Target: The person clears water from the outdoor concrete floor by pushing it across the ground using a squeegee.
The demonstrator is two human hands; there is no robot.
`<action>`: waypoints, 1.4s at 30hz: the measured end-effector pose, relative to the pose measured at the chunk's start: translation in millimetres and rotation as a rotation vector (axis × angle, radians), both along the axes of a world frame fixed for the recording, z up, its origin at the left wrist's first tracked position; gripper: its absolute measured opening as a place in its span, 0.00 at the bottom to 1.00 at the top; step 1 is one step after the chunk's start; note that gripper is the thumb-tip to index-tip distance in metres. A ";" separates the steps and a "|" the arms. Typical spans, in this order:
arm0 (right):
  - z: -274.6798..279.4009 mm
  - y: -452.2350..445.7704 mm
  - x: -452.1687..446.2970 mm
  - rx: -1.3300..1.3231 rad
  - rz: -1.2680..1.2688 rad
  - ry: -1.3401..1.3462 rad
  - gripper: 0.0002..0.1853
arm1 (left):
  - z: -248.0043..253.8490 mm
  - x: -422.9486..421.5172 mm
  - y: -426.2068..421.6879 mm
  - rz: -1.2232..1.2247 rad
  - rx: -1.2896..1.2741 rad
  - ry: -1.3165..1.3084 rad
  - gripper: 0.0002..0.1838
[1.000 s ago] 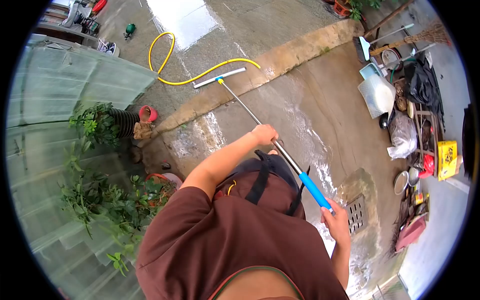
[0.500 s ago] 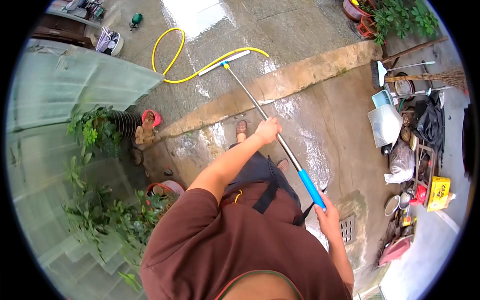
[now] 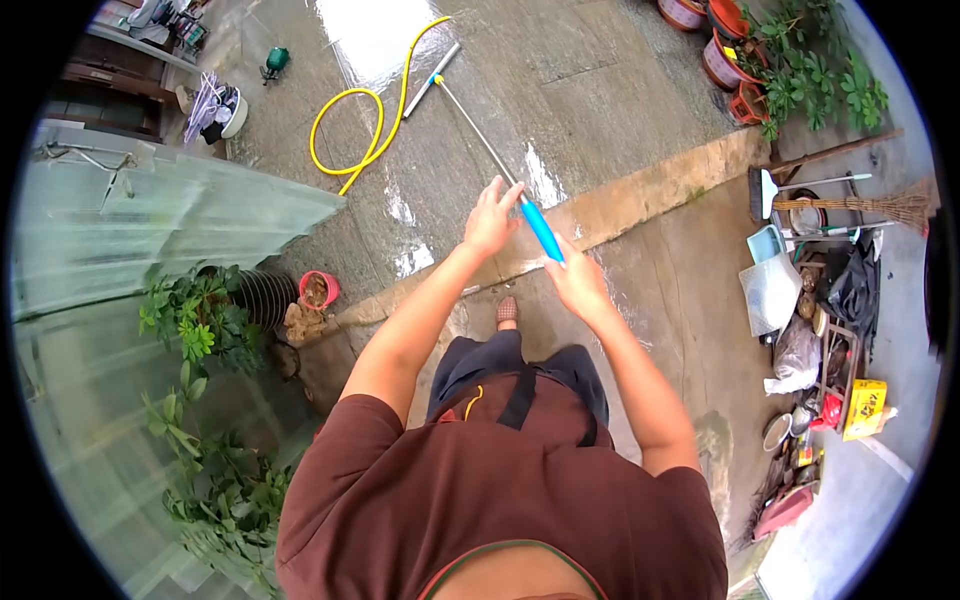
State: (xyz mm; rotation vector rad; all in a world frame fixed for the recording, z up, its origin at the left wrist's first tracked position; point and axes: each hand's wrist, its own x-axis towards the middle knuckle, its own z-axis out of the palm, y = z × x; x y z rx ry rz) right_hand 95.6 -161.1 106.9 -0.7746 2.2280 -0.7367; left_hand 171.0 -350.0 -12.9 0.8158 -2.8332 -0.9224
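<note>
A long squeegee (image 3: 478, 128) with a metal pole and blue grip reaches forward over the wet paving. Its narrow head (image 3: 432, 80) rests on the ground beside the yellow hose (image 3: 372, 155). My left hand (image 3: 490, 216) is at the pole just above the blue grip, thumb and fingers around it, some fingers raised. Closed on the lower end of the blue grip (image 3: 541, 231) is my right hand (image 3: 578, 280). The hose lies in a loop left of the squeegee head, its free end pointing away.
A raised stone ledge (image 3: 650, 195) crosses the ground ahead. Potted plants (image 3: 725, 62) stand at the upper right. Brooms (image 3: 850, 203), a dustpan (image 3: 768, 244) and bags line the right wall. Translucent sheeting (image 3: 180, 215) and a pink pot (image 3: 318, 290) are left.
Both hands have moved forward with the squeegee, whose head has slid farther away and turned. The hose's free end has swung up and left. One foot shows near the ledge.
</note>
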 end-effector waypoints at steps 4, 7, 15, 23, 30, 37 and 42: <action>81.9 62.0 -4.0 -0.020 0.038 0.018 0.28 | -2.1 -14.5 3.7 -0.114 -0.006 0.161 0.31; 152.2 91.6 -13.1 0.170 -0.066 -0.185 0.27 | 9.2 -31.3 21.0 -0.267 0.032 0.223 0.24; 107.2 20.3 -91.6 0.122 -0.076 -0.177 0.27 | -10.9 -105.0 -67.8 -0.258 0.000 0.143 0.20; 50.1 -230.5 -234.2 -0.047 0.162 -0.055 0.28 | -39.5 -222.7 -307.6 0.023 -0.119 -0.183 0.18; 128.3 -268.8 -308.2 0.088 0.211 -0.121 0.29 | -4.6 -278.7 -323.2 -0.039 -0.240 -0.022 0.16; 242.2 -240.6 -337.1 0.298 0.174 -0.305 0.28 | 83.9 -275.4 -262.6 -0.148 0.033 0.135 0.11; 230.1 -302.7 -362.7 0.239 0.173 -0.287 0.28 | 80.9 -291.1 -328.3 -0.119 0.001 0.026 0.14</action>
